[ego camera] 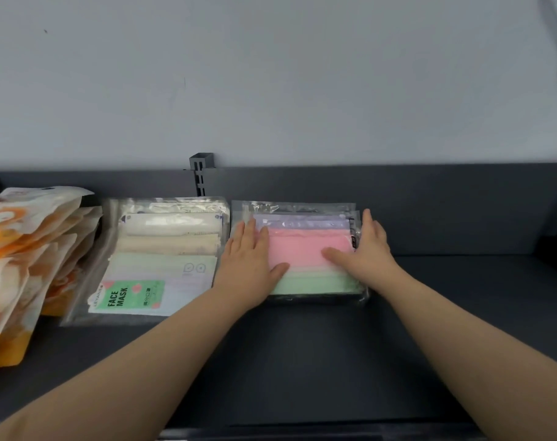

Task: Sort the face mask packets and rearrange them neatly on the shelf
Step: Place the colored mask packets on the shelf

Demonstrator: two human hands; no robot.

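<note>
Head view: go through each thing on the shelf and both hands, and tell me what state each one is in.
pastel packet stack: lying flat on the shelf, a hand on each side.
FACE MASK packet: lying flat, label up, left of the stack.
orange pouches: piled unevenly at far left, leaning.
left hand: fingers straight, resting on the stack's left side.
right hand: fingers straight, resting on the stack's right edge.

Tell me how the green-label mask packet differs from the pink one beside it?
The labelled packet shows cream and green masks; the pink packet shows purple, pink and green. The labelled packet lies untouched; the left hand and right hand rest flat on the pink packet. Both are clear packets on the shelf.
</note>
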